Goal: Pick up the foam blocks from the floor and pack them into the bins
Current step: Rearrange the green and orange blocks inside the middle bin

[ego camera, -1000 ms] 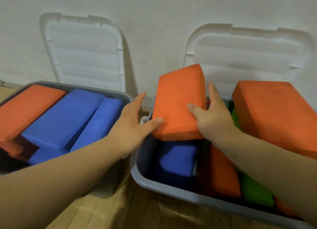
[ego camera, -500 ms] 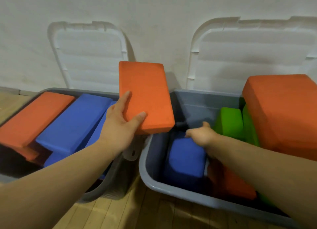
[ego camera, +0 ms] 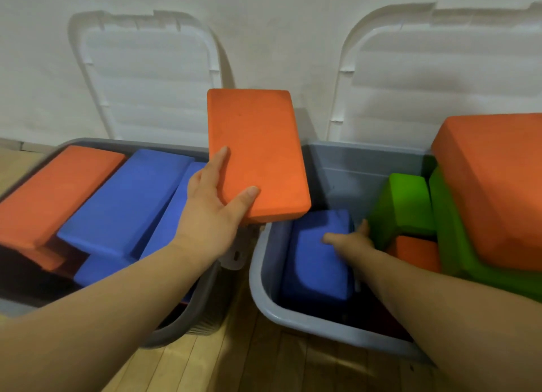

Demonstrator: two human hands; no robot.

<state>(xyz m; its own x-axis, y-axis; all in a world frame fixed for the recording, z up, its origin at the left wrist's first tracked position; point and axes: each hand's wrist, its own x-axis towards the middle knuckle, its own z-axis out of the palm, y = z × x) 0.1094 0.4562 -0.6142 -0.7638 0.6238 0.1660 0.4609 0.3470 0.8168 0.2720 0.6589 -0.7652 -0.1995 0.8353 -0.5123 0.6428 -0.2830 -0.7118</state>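
The left hand [ego camera: 211, 212] pinched the orange block [ego camera: 258, 151] by one corner, so it could slip; the fingers of the right hand [ego camera: 349, 240] were blurred.

Head view, the only one I had: the camera sat on the person's head and looked forward and steeply down, its wide-angle lens bowing straight lines near the edges. Both forearms entered from the bottom edge, close to the lens. The left hand [ego camera: 211, 215] held the orange block [ego camera: 258, 154] at frame centre, and the right hand [ego camera: 352, 242] lay right of centre. The left bin [ego camera: 187, 327] and the right bin [ego camera: 308, 322] filled the middle band, each cut by a frame edge. The left lid [ego camera: 146, 77], the right lid [ego camera: 440, 77] and the wall [ego camera: 278, 24] faced the camera across the upper half. The wooden floor [ego camera: 264, 362] showed at the bottom, nearest the wearer.
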